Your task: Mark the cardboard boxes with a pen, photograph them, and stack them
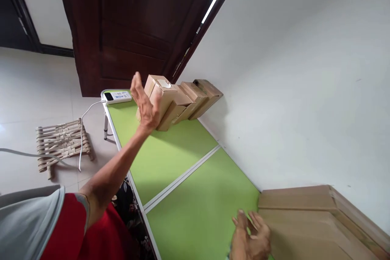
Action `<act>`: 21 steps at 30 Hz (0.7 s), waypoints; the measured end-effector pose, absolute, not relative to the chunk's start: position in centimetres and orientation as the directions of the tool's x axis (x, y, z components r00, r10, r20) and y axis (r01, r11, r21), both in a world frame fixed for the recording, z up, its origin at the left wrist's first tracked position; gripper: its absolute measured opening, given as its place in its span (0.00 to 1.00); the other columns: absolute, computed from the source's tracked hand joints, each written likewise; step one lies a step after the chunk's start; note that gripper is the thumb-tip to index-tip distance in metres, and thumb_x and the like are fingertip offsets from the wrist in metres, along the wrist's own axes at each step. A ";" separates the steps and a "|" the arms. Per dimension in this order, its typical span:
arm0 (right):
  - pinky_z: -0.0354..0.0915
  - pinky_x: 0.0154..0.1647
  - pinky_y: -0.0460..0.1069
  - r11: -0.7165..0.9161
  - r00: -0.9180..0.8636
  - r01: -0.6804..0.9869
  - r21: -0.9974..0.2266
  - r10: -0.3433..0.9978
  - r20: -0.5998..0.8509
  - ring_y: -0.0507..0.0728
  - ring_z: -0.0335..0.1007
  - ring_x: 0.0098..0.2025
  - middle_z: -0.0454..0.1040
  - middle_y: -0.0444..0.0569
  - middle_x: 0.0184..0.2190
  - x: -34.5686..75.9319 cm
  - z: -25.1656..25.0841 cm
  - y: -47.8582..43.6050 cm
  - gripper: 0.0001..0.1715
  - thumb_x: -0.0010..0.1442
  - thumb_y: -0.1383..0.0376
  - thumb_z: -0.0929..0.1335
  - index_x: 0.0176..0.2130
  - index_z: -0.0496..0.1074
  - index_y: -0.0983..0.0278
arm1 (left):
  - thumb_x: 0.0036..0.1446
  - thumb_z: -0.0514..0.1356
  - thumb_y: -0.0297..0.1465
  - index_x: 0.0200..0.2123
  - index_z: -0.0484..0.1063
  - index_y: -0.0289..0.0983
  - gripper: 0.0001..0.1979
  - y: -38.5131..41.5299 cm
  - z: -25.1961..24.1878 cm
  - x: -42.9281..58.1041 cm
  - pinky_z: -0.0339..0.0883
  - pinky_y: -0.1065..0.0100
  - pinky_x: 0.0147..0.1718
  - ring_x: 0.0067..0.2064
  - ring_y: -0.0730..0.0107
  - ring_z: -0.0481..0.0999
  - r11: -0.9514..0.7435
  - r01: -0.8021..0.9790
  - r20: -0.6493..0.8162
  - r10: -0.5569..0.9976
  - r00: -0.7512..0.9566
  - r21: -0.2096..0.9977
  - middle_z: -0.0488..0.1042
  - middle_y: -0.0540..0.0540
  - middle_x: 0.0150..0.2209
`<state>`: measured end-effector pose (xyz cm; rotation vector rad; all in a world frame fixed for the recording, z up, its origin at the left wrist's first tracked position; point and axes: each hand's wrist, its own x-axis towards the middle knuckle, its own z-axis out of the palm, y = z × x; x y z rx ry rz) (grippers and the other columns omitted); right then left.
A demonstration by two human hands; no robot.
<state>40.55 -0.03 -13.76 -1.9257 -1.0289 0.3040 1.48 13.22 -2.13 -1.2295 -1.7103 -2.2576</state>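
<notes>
My left hand (146, 103) is stretched far out over the green table (173, 154), fingers spread and open, right in front of a pile of small cardboard boxes (179, 101) stacked against the white wall; I cannot tell whether it touches the nearest box. My right hand (251, 235) is at the bottom of the view, fingers apart, resting at the edge of a stack of flat brown cardboard sheets (310, 219) that lies on the table's near right end. Neither hand holds anything.
A white power strip (117, 96) with a cable lies at the table's far end. A dark wooden door (137, 20) stands behind it. On the tiled floor to the left sits a low bamboo stool (62, 142). The wall runs along the table's right side.
</notes>
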 end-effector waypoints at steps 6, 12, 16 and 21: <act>0.77 0.48 0.64 -0.043 0.308 0.414 -0.909 0.947 0.095 0.73 0.75 0.57 0.72 0.68 0.62 28.1 -10.4 3.1 0.52 0.55 0.33 0.69 0.62 0.68 0.67 | 0.73 0.42 0.54 0.72 0.57 0.38 0.35 18.5 -4.9 -6.1 0.42 0.50 0.76 0.79 0.53 0.47 -0.174 0.244 0.293 0.705 -0.645 0.954 0.53 0.37 0.77; 0.67 0.63 0.65 0.144 -0.026 0.233 -0.962 0.989 0.142 0.71 0.67 0.66 0.58 0.66 0.73 17.5 -9.4 8.2 0.55 0.58 0.37 0.71 0.71 0.61 0.64 | 0.70 0.35 0.60 0.45 0.79 0.34 0.44 16.0 -7.0 -5.4 0.72 0.52 0.53 0.49 0.50 0.79 -0.233 0.292 0.360 0.768 -0.530 0.928 0.81 0.38 0.42; 0.63 0.67 0.61 0.193 -0.097 0.118 -0.974 0.978 0.182 0.66 0.67 0.67 0.66 0.60 0.69 14.6 -8.6 9.5 0.54 0.59 0.40 0.73 0.72 0.58 0.61 | 0.71 0.37 0.59 0.49 0.81 0.36 0.42 11.7 -7.8 -3.4 0.72 0.58 0.48 0.44 0.57 0.77 -0.308 0.336 0.436 0.792 -0.428 0.890 0.77 0.41 0.41; 0.64 0.65 0.61 0.197 -0.026 -0.061 -0.978 0.980 0.199 0.65 0.71 0.61 0.71 0.61 0.63 17.2 -10.1 7.7 0.58 0.53 0.46 0.79 0.71 0.57 0.63 | 0.70 0.50 0.55 0.60 0.77 0.37 0.34 6.5 -8.0 0.1 0.71 0.59 0.45 0.43 0.59 0.75 -0.389 0.390 0.491 0.847 -0.206 0.835 0.74 0.41 0.42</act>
